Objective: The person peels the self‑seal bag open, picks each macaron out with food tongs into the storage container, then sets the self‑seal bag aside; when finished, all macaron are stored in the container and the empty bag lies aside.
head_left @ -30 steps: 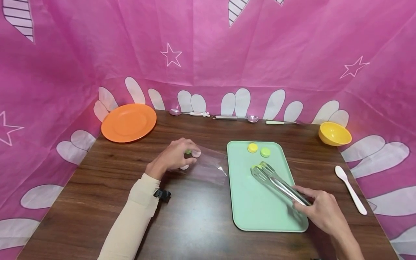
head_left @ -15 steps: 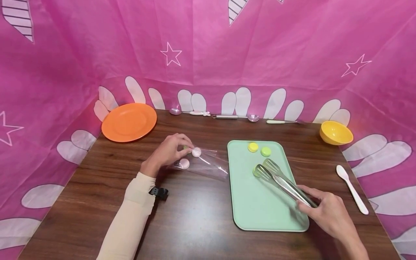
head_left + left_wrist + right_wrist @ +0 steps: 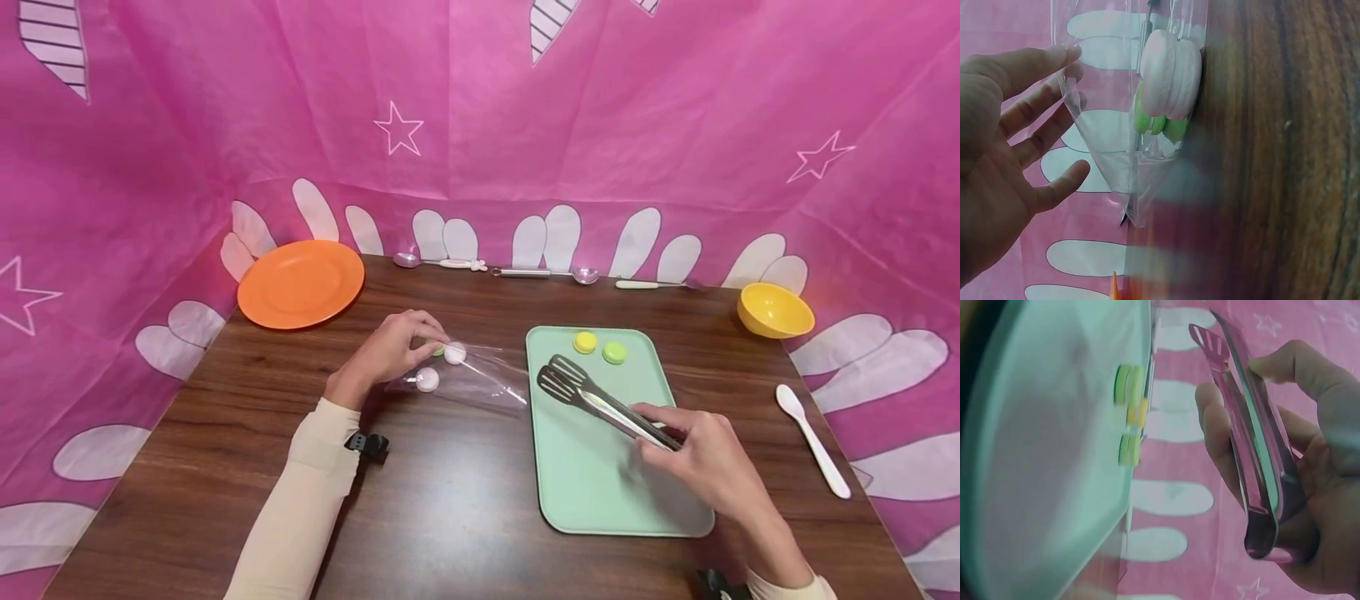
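Metal slotted tongs (image 3: pixel 592 398): centre right of the head view, above the mint-green rectangular tray (image 3: pixel 592 492), gripped by the right hand (image 3: pixel 701 465), fingers curled round the arms; blades close together, whether they carry anything cannot be told.

Clear plastic bag (image 3: pixel 480 379): centre, flat on the dark wood table (image 3: pixel 450 517), holding white (image 3: pixel 427 379) and green macaron-shaped discs; left hand (image 3: pixel 390 354) pinches its edge.

Step judged: transfer of discs by tongs into the bag; the next move calls for a held-open mouth.

Yellow disc (image 3: pixel 585 342) and green disc (image 3: pixel 614 352): tray's upper end.

Legible writing: none.

tongs (image 3: pixel 592 399) shifted left, green macaron released
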Action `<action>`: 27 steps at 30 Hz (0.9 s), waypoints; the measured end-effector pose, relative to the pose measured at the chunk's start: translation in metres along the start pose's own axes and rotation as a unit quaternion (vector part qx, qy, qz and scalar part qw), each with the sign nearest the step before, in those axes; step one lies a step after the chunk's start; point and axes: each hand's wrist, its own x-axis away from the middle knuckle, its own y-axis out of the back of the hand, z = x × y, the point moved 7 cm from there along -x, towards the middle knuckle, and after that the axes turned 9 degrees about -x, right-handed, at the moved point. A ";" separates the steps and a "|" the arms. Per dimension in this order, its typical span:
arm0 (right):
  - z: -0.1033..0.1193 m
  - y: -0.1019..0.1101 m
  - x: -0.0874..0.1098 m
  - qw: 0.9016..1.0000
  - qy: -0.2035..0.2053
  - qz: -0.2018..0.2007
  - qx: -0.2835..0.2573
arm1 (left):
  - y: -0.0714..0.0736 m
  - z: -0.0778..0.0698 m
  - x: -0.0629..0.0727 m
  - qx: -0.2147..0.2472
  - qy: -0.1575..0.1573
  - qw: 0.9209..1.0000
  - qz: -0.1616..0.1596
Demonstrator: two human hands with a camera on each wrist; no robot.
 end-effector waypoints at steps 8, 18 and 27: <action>0.016 -0.019 -0.014 0.999 0.034 0.029 0.012 | -0.005 0.001 -0.001 0.011 0.012 1.000 0.015; 0.025 -0.045 -0.035 0.996 0.030 0.082 0.030 | -0.003 0.002 0.000 0.007 -0.002 1.000 0.000; 0.021 -0.033 -0.036 0.996 0.014 0.089 -0.013 | -0.001 0.001 0.000 0.002 -0.013 1.000 -0.002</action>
